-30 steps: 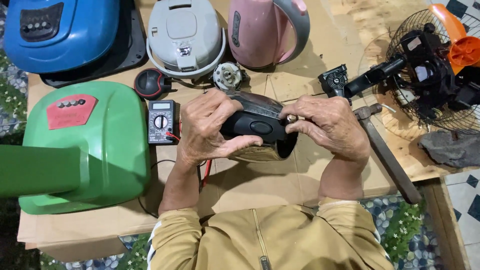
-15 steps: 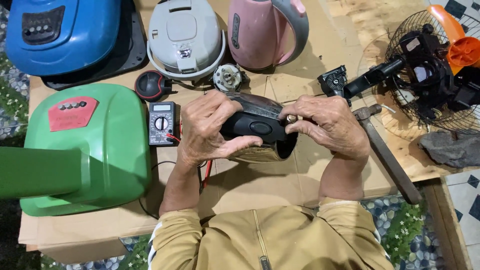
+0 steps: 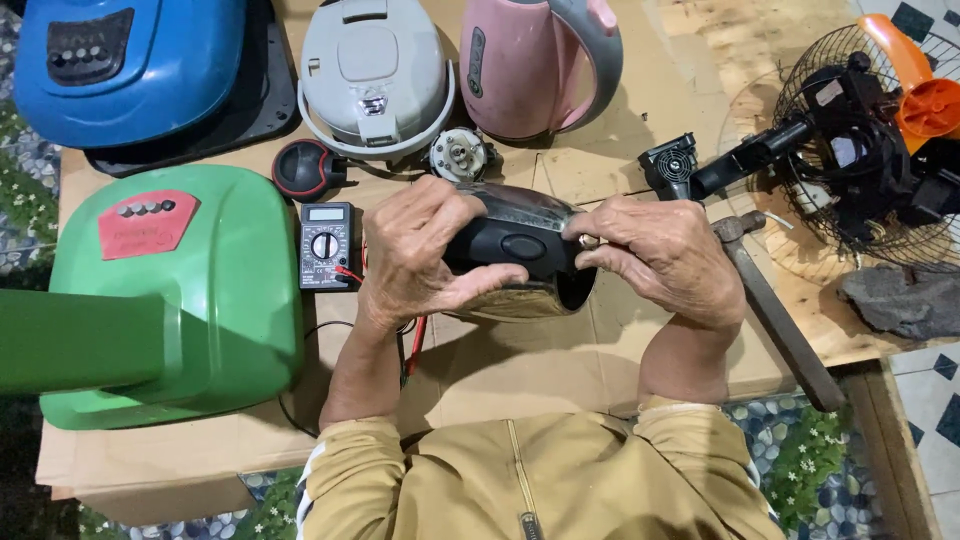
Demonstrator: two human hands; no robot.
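Note:
A steel electric kettle with a black handle (image 3: 515,247) lies on its side over the cardboard-covered table (image 3: 520,365). My left hand (image 3: 418,255) wraps around its left end, thumb under the handle. My right hand (image 3: 665,258) grips the right end by the open rim, fingertips touching the handle's end. Both hands keep the kettle just above the cardboard. A black multimeter (image 3: 326,245) with red and black leads lies just left of my left hand.
A green appliance housing (image 3: 170,290) fills the left. Behind stand a blue housing (image 3: 120,60), a white rice cooker (image 3: 375,75), a pink kettle (image 3: 535,65) and a small motor (image 3: 458,155). A hammer (image 3: 775,310) and a caged fan (image 3: 870,150) lie right.

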